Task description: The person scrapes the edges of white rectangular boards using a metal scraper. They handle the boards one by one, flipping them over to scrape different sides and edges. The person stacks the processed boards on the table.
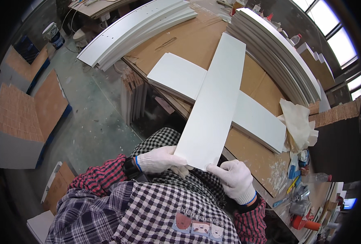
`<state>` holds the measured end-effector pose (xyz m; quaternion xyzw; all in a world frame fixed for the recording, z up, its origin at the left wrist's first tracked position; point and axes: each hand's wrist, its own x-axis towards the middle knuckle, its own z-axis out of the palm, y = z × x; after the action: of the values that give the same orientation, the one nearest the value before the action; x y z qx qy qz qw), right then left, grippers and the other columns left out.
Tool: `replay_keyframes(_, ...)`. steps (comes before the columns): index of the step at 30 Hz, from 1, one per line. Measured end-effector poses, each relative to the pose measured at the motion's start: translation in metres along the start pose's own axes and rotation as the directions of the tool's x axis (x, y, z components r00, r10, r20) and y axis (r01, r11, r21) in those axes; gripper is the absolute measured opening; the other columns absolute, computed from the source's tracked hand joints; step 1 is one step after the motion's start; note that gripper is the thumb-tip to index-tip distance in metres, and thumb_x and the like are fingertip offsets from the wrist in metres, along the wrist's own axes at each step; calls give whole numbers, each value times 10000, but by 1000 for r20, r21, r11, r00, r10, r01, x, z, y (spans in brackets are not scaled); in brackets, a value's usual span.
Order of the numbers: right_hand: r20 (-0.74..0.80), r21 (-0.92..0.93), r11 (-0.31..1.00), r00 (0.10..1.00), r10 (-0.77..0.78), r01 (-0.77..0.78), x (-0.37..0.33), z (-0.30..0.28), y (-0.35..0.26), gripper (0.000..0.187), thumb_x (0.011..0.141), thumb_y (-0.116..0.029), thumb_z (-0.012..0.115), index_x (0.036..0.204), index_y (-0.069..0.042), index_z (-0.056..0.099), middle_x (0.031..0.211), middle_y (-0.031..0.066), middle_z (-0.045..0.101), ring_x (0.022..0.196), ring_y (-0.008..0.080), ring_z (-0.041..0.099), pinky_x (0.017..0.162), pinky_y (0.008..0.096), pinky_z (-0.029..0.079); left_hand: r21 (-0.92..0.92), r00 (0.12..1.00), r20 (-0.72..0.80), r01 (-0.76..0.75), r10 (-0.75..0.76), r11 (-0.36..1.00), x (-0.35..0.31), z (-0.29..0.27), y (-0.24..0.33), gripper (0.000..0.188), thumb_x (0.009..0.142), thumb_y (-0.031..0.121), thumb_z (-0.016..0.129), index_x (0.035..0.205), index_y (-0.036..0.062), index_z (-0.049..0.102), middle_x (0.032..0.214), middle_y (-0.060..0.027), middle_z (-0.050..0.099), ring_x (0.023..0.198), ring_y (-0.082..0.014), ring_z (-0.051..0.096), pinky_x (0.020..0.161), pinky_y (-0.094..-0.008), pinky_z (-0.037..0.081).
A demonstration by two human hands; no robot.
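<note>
A long white board [217, 97] slants away from my body, lying across a second white board [259, 120] set crosswise on the brown worktable [253, 162]. Its near end sticks out past the table edge over my lap. My left hand [158, 160], in a white knit glove, grips the near left corner, fingers partly under the board. At the near right corner my gloved right hand [236, 181] is closed, thumb and fingertips pinching the edge. The crosswise board's middle is hidden beneath the long one.
White panels [127, 32] are stacked at the far left of the table, and a tall stack [278, 53] stands far right. A crumpled cream cloth [296, 124] lies right, above tools and a red-handled tape dispenser [304, 223]. Grey-wrapped stacks [17, 140] stand on the floor at left.
</note>
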<state>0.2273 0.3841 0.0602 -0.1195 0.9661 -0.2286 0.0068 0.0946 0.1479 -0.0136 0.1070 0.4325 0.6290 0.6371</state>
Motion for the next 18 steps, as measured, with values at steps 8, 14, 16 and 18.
replay_keyframes(8,-45,-99,994,998,46,-50,-2,2,-10,438,655,-7,593,1057,-148,692,573,81,472,506,266,529,446,369,418,2,1000,-13,-24,24,1000,-1,1,1,433,903,223,610,1204,-75,522,1088,-187,624,960,-280,659,850,-403,560)
replay_keyframes(14,-55,-47,998,998,-35,33,-9,8,-2,421,675,-16,596,1063,-150,691,572,83,472,505,271,527,444,374,417,-2,999,-12,-34,34,999,-1,1,-4,439,902,251,614,1193,-68,535,1080,-175,628,946,-274,661,847,-402,561)
replay_keyframes(16,-67,-42,999,998,14,-17,-7,7,-4,407,684,-19,598,1057,-154,692,577,84,483,507,278,530,446,381,421,13,1000,-17,-22,22,1000,0,2,-3,437,905,262,611,1191,-61,540,1079,-171,630,938,-270,661,844,-398,560)
replay_keyframes(18,-47,-59,987,988,147,-150,-2,2,-14,395,689,-21,599,1048,-157,692,588,88,505,515,287,539,452,389,428,62,1000,26,-9,7,998,1,-1,-6,427,913,266,600,1188,-56,543,1080,-170,632,929,-267,661,844,-392,556)
